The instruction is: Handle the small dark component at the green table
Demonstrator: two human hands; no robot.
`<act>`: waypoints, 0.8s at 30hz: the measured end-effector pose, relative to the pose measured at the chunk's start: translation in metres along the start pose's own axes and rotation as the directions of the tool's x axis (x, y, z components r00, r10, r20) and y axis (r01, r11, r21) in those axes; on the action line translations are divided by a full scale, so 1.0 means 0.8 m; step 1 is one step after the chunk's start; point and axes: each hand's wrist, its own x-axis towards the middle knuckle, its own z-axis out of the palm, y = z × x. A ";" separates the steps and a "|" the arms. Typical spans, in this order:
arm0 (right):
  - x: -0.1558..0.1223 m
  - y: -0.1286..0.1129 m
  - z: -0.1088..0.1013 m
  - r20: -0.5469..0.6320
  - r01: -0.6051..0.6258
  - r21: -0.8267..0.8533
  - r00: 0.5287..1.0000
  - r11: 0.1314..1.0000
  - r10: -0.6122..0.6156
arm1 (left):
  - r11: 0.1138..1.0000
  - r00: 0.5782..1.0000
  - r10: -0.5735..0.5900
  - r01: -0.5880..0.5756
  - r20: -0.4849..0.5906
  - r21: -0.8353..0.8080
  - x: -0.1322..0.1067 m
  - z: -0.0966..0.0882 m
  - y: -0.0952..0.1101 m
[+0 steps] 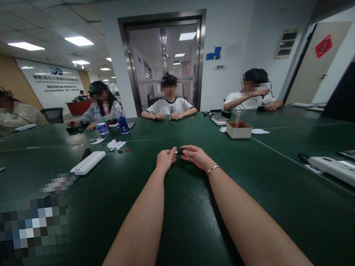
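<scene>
Over the green table my left hand point(165, 160) and my right hand point(197, 157) meet in front of me. A small dark object point(179, 152) with a silvery end spans the gap between them. My left fingers pinch its silvery side, while the fingers of my right hand close on the black side. Its exact kind is too small to make out. A metal bracelet point(213, 169) circles my right wrist. Both forearms stretch forward above the tabletop.
A long white device point(88, 163) lies left, near paper scraps point(116, 144) and bottles point(123, 122). An open box point(239, 131) stands ahead right; another white device point(349, 175) lies at far right. Several people sit around the green table point(187, 217).
</scene>
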 end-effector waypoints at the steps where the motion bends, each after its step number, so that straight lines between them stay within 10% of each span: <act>1: -0.001 0.000 0.000 0.005 0.000 0.000 1.000 1.000 0.000 | 1.000 1.000 -0.001 0.001 -0.008 0.015 0.000 -0.001 -0.001; 24: 0.003 -0.002 -0.001 -0.050 -0.051 0.042 0.997 0.998 0.053 | 0.960 0.992 0.107 -0.085 0.069 -0.266 -0.002 0.004 -0.002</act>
